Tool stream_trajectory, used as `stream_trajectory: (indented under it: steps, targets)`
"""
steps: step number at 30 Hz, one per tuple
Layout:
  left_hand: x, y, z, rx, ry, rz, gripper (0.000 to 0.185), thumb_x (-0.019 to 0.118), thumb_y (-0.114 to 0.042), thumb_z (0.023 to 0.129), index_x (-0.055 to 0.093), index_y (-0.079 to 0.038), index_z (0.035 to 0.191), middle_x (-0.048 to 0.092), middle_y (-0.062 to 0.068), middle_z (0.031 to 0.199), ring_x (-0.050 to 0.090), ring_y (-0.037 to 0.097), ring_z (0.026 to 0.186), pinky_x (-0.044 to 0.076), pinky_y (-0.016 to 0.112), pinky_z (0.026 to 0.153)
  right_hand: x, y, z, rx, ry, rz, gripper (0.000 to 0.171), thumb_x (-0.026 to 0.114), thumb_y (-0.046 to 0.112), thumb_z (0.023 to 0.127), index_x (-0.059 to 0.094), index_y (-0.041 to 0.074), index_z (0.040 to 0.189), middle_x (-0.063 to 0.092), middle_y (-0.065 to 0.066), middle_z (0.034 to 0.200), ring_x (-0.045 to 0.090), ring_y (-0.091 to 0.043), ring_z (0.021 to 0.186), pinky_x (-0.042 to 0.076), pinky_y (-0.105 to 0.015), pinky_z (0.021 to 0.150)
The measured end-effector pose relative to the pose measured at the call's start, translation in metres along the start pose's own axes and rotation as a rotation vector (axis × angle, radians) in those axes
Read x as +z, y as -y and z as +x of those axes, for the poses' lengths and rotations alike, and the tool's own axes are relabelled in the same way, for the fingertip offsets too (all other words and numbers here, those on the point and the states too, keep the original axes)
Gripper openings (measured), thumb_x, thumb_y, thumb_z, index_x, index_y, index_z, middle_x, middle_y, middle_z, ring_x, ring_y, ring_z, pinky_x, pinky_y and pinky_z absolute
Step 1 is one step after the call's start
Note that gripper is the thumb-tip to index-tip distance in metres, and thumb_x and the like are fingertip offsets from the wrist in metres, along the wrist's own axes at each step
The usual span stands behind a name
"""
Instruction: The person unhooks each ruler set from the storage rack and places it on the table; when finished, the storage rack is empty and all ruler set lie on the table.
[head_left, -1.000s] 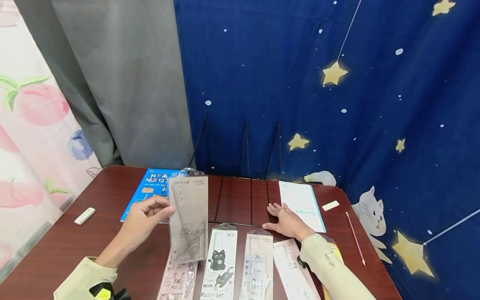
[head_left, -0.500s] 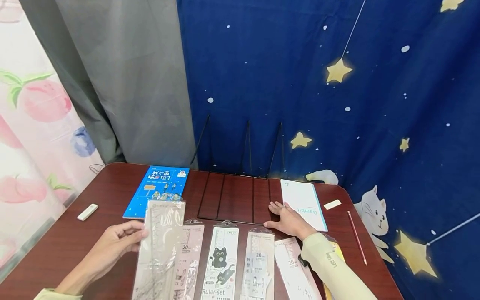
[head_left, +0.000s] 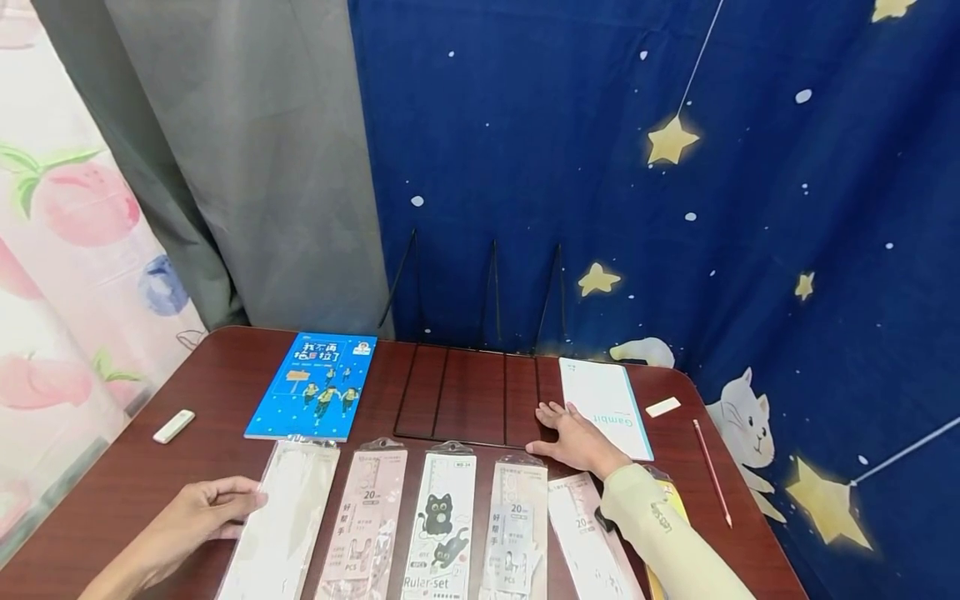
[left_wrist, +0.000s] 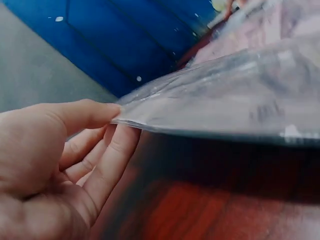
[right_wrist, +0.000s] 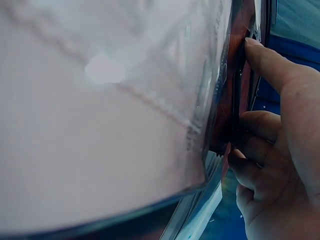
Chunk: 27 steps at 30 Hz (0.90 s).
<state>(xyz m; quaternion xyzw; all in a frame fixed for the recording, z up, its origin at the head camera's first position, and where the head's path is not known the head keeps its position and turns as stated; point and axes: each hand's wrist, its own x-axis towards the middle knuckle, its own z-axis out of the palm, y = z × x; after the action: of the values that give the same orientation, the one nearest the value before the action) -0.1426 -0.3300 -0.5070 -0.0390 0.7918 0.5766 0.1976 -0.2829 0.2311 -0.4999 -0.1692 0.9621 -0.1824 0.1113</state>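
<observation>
left hand (head_left: 197, 518) pinches clear ruler pack (head_left: 281, 525) – right hand (head_left: 577, 440) flat, fingers spread.

Dark red worktop (head_left: 127, 492). Blue book (head_left: 315, 385) lying flat at far left, front cover up. Black wire rack (head_left: 472, 392) beside it, at the middle back. White eraser (head_left: 173, 426) near the left edge; a second white eraser (head_left: 663, 407) at far right. Red pencil (head_left: 711, 472) along the right edge. Behind: grey curtain (head_left: 247, 167), blue star-print backdrop (head_left: 675, 192) with a white cat (head_left: 742, 425).
</observation>
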Motion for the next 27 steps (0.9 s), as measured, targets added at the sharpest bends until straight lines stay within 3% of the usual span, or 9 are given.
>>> stream_trajectory:
  steps: [4,7,17,27]
  targets:
    - [0.005,0.004,0.001,-0.011,-0.041,0.088,0.051,0.063,-0.029,0.104,0.060,0.014,0.132,0.075,0.009,0.117,0.068,0.001,0.092,0.063,0.031,0.081,0.002,0.001,0.000,0.006,0.004,0.003,0.083,0.074,0.051,0.093,0.044,0.006,0.156,0.039,-0.010,0.166,0.024,-0.031,0.160,0.017,-0.054,0.130]
    - [0.008,0.005,0.000,-0.005,-0.057,0.130,0.050,0.063,-0.030,0.104,0.062,0.013,0.130,0.076,0.014,0.117,0.071,0.001,0.091,0.063,0.031,0.079,0.004,0.001,-0.001,0.011,0.005,0.002,0.083,0.073,0.052,0.093,0.044,0.007,0.156,0.039,-0.009,0.166,0.023,-0.032,0.161,0.019,-0.055,0.130]
    - [0.016,-0.005,0.005,-0.016,-0.215,0.332,0.042,0.071,-0.036,0.099,0.074,0.000,0.119,0.077,0.002,0.088,0.071,0.010,0.070,0.059,0.024,0.065,0.003,0.000,0.003,-0.005,-0.022,-0.026,0.081,0.073,0.052,0.093,0.047,0.006,0.155,0.041,-0.011,0.165,0.027,-0.032,0.159,0.019,-0.054,0.130]
    - [0.020,-0.008,0.004,-0.013,-0.299,0.399,0.032,0.075,-0.034,0.096,0.077,-0.003,0.106,0.073,0.000,0.075,0.068,0.009,0.063,0.057,0.023,0.060,0.005,0.001,0.003,-0.008,-0.014,-0.052,0.080,0.072,0.050,0.094,0.047,0.005,0.155,0.042,-0.012,0.164,0.028,-0.032,0.159,0.018,-0.053,0.130]
